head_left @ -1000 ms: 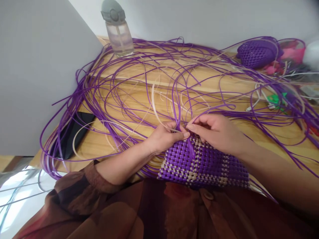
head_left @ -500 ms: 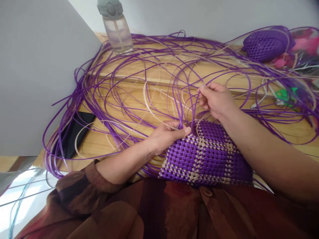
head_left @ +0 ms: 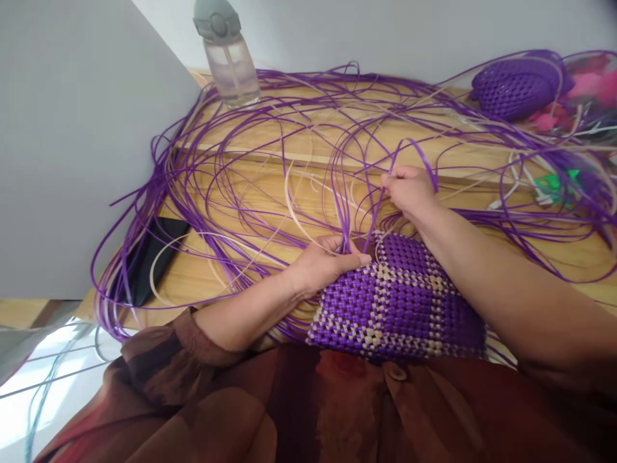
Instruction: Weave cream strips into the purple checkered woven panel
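While several purple strips [head_left: 344, 222] were pinched between the fingers of the left hand [head_left: 324, 263] at the upper edge of a purple-and-beige woven panel [head_left: 405, 302], one looped strip [head_left: 425, 159] was gripped by the right hand's [head_left: 412, 193] closed fingers. The panel was held just before the brown shirt [head_left: 303, 418], beside the strand-strewn counter [head_left: 486, 249].

No legible text, label, brand, number or sign on anything in view.

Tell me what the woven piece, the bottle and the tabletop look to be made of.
Woven piece: probably plastic, glossy, going by the highlights on its purple weave. Bottle: smooth, see-through body, so clear plastic or glass; the look leaves that open. Tabletop: pale wood or wood-look laminate, since grain shows.
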Tool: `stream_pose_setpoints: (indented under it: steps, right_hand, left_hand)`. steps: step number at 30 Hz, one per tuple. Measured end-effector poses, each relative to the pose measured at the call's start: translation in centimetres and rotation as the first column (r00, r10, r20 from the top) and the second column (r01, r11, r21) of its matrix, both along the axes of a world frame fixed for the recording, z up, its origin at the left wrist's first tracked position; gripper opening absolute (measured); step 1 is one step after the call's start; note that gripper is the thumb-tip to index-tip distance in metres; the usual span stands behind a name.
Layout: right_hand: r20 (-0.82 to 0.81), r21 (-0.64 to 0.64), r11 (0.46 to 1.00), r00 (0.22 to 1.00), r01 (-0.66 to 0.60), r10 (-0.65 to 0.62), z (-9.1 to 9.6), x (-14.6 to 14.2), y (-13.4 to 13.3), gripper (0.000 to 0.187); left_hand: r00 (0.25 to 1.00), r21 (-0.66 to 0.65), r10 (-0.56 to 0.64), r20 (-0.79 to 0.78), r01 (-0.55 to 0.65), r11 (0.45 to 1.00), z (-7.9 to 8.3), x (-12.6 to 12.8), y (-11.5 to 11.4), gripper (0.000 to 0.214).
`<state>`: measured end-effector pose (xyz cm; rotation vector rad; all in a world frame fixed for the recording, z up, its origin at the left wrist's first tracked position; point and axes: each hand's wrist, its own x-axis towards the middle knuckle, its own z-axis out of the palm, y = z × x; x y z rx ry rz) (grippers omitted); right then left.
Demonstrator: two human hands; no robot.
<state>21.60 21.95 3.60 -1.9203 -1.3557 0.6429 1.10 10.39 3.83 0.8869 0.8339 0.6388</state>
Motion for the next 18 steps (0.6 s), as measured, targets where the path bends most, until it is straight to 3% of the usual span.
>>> stream_pose_setpoints:
  steps: [4,6,8,10,12,15,18]
  right_hand:
    - [0.083,-0.089,0.988,0.987,-0.127,0.135,1.9,1.6,-1.8,0.037]
    - [0.124,-0.102,0.963,0.958,-0.248,0.260,3.6,1.6,-4.1,0.037]
    - [0.173,-0.113,0.874,0.857,-0.473,0.486,5.2,1.0,-6.8,0.033]
    - [0.087,-0.164,0.713,0.710,-0.682,0.699,6.4,-0.1,-9.3,0.029]
    - [0.072,-0.220,0.599,0.599,-0.770,0.797,7.2,-1.3,-10.9,0.026]
    - [0.173,-0.290,0.555,0.528,-0.779,0.831,7.6,-2.5,-11.3,0.021]
    - [0.158,-0.347,0.488,0.463,-0.801,0.872,7.6,-2.7,-10.4,0.020]
  left_hand:
    - [0.967,0.156,-0.252,-0.044,0.255,0.954,0.7,-1.6,1.5,0.033]
    - [0.952,0.260,-0.275,-0.134,0.302,0.917,1.2,-2.4,2.2,0.033]
    - [0.946,0.339,-0.250,-0.207,0.309,0.889,1.5,-2.8,2.5,0.033]
    - [0.943,0.390,-0.233,-0.240,0.313,0.866,1.6,-3.0,2.6,0.034]
    - [0.934,0.424,-0.247,-0.259,0.339,0.840,1.6,-3.0,2.6,0.037]
    - [0.903,0.462,-0.291,-0.316,0.414,0.784,1.5,-3.1,2.6,0.040]
    - [0.894,0.520,-0.266,-0.361,0.430,0.738,1.5,-3.2,2.8,0.038]
